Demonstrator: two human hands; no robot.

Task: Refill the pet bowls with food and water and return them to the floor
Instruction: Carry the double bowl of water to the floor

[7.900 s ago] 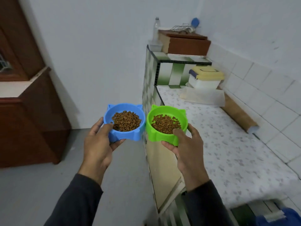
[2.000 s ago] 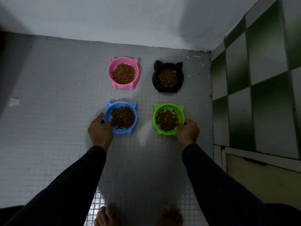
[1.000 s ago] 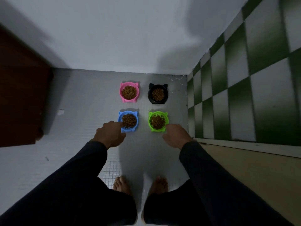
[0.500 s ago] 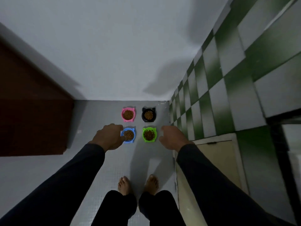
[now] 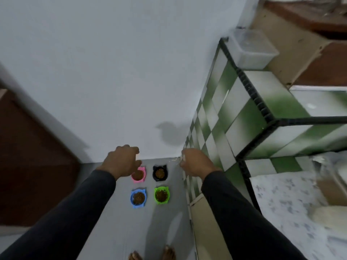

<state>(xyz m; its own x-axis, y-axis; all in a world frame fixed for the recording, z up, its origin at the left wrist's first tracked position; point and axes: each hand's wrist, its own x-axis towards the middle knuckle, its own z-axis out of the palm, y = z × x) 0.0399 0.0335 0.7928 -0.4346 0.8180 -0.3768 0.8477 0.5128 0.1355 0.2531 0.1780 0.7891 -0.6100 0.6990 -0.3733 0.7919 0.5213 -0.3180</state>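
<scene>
Four cat-eared plastic kibble bowls (image 5: 148, 186) are sitting on the grey floor (image 5: 116, 222) beneath the left hand (image 5: 123, 161) and right hand (image 5: 195, 163), both hanging loosely curled and empty beside the green-checked tiled counter (image 5: 232, 117).

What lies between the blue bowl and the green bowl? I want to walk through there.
Only bare grey floor: the head view shows an empty gap between the blue bowl and green bowl.

Pink bowl (image 5: 139, 176) partly behind left hand (image 5: 122, 161)
</scene>
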